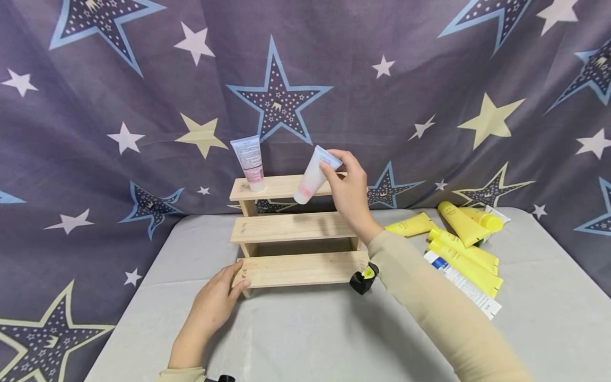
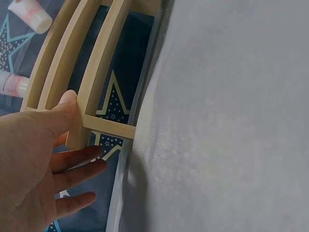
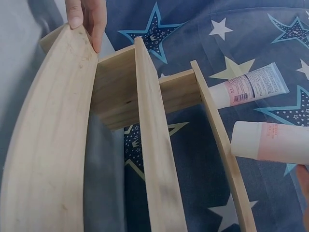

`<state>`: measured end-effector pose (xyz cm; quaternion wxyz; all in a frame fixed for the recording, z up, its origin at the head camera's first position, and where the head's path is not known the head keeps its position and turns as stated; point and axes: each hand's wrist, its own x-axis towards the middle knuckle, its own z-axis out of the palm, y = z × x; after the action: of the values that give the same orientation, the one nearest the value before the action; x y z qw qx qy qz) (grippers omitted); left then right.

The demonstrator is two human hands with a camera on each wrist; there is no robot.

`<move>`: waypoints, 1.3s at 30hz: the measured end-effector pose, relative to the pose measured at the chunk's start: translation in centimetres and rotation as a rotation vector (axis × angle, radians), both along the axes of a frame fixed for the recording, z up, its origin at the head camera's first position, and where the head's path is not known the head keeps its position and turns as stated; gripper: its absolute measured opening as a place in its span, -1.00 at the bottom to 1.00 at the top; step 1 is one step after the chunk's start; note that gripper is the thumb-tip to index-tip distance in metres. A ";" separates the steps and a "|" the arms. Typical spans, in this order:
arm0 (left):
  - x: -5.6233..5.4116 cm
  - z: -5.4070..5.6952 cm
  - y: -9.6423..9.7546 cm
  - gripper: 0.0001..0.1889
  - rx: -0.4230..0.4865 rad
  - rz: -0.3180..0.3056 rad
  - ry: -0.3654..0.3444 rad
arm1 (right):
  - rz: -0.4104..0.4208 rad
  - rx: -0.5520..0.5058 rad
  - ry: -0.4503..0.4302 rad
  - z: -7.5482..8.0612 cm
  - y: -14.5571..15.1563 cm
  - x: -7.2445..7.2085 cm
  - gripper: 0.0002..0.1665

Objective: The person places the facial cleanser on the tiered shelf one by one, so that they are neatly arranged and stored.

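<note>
A three-step wooden rack (image 1: 300, 270) stands on the grey cloth. Between thumb and fingers, my right hand (image 1: 352, 191) pinches a white and pink squeeze tube (image 1: 315, 178) near its flat light-blue end. The tube tilts, cap down, in front of the top step. At the left of that step a matching tube (image 1: 250, 163) stands on its cap, printed side forward. My left hand (image 1: 215, 300) grips the left end of the lowest step. In the left wrist view its thumb (image 2: 68, 99) lies on the board and the other fingers are spread beside and below it.
Several yellow tubes (image 1: 470, 265) lie in a pile right of the rack, beside my right forearm. A white and blue tube (image 1: 463, 284) lies at the pile's front. Behind the table (image 1: 296, 339) hangs a dark curtain (image 1: 334, 63) with stars.
</note>
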<state>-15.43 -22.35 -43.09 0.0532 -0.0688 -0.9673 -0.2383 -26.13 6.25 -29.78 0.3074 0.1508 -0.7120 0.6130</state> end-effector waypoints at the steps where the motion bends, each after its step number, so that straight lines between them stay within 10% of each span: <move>1: 0.0 0.0 0.0 -0.40 -0.002 0.000 0.001 | -0.001 0.003 0.004 0.1 -0.1 -0.1 -0.72; 22: 0.1 0.1 0.1 -0.39 -0.009 0.014 -0.009 | -0.001 0.196 0.100 1.7 -1.4 -3.8 -0.70; 39: 0.2 0.3 0.1 -0.39 -0.015 0.022 -0.012 | -0.007 0.285 -0.020 2.8 -2.3 -5.2 -0.64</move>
<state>-15.28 -22.25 -42.76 0.0493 -0.0569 -0.9701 -0.2307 -31.33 3.93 -26.97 0.2776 0.1843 -0.7956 0.5060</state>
